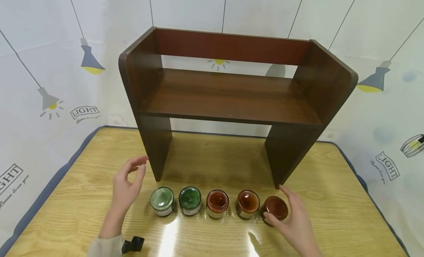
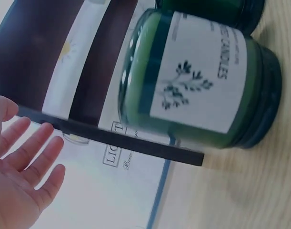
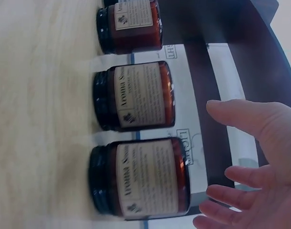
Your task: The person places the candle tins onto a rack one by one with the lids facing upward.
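- My right hand [image 1: 296, 224] extends from five o'clock in the head view, thumb and fingers parted in a wide curve, clamped on nothing; whether a fingertip touches glass I cannot tell.
- My left hand [image 1: 127, 183] rises from seven o'clock, fingers gently bent, thumb apart from them, nothing held. Below its wrist sit a pale sleeve [image 1: 106, 246] and a black strap piece [image 1: 133, 245].
- Under both hands I see a wood-grain table [image 1: 341, 216] with a blue edge.
- At twelve o'clock stands a dark brown shelf unit [image 1: 228, 95], and behind it a white backdrop [image 1: 188, 10] printed with hanging lamps.
- The dark red jar [image 1: 276, 208] lies at ten o'clock from my right palm, between thumb and fingers as I look down.
- Leftward from it, toward nine o'clock, run the amber jar [image 1: 247, 202], the red-brown jar [image 1: 217, 201], the dark green jar [image 1: 190, 199] and the pale green jar [image 1: 162, 200], all spaced apart.
- That last one sits at four o'clock from my left hand, well clear of its fingers.
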`<state>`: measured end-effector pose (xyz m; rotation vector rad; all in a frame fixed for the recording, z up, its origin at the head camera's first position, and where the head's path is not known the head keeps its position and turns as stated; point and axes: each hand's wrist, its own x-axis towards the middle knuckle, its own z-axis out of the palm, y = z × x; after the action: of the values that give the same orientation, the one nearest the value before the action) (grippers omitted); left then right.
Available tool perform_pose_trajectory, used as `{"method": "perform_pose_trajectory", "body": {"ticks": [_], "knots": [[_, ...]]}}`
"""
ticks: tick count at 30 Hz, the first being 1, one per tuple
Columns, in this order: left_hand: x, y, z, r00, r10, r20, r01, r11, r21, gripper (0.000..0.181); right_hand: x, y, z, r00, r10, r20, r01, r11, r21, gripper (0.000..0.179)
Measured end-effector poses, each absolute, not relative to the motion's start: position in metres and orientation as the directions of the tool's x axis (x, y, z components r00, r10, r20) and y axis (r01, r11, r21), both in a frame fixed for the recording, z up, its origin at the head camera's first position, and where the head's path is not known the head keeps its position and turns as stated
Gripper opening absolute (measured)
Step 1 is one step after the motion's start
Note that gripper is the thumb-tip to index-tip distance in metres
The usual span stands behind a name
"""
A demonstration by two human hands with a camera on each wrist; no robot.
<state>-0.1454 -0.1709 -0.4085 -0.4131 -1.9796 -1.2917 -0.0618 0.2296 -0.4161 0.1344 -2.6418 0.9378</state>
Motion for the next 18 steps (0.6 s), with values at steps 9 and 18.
{"method": "perform_pose_trajectory", "body": {"ticks": [9, 18], "knots": [[-0.164, -0.191, -0.424, -0.742, -0.193, 0.641, 0.628, 0.132, 0.767, 0.018, -0.06, 0.244, -0.433, -0.939, 0.012, 0.343, -0.222, 0.742, -0.633, 0.089], [-0.174, -0.2, -0.43, -0.787, -0.074, 0.613, 0.614, -0.203, 0.763, 0.039, -0.059, 0.253, -0.446, -0.96, -0.002, 0.278, -0.202, 0.692, -0.693, 0.094]]}}
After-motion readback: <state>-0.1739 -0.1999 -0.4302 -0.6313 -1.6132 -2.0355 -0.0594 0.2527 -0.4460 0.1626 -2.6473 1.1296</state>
